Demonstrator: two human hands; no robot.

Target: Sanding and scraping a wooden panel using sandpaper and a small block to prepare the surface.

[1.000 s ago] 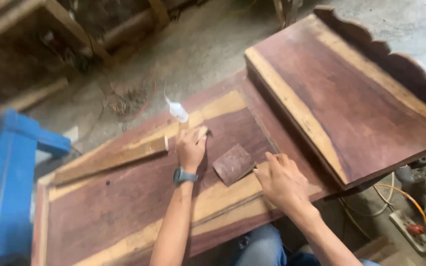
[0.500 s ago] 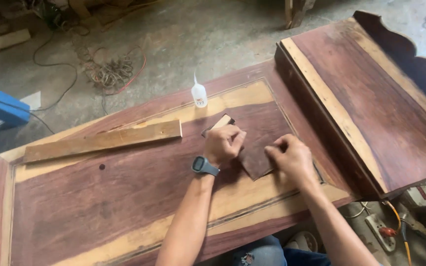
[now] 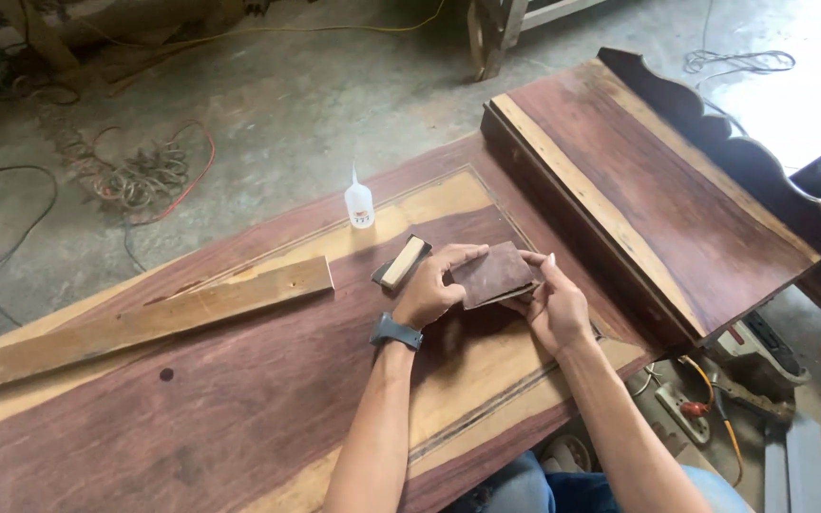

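Brown sandpaper sheet (image 3: 493,274) near-flat, long axis left-right, between left hand (image 3: 434,285), right hand (image 3: 553,304).

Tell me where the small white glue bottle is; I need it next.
The small white glue bottle stands upright on the long reddish wooden panel's far edge, beyond the small pale wooden block.

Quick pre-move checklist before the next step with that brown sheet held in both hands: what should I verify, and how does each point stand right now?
1. Left hand grips the brown sheet: ok.
2. Right hand supports the sheet's other edge: ok.
3. Sheet lifted off the wooden panel: cannot tell.
4. Small wooden block lies beside the left hand, within likely reach: ok.
5. Small white bottle stands upright, apart from the hands: ok.
6. Loose wooden strip lies away from the hands: ok.
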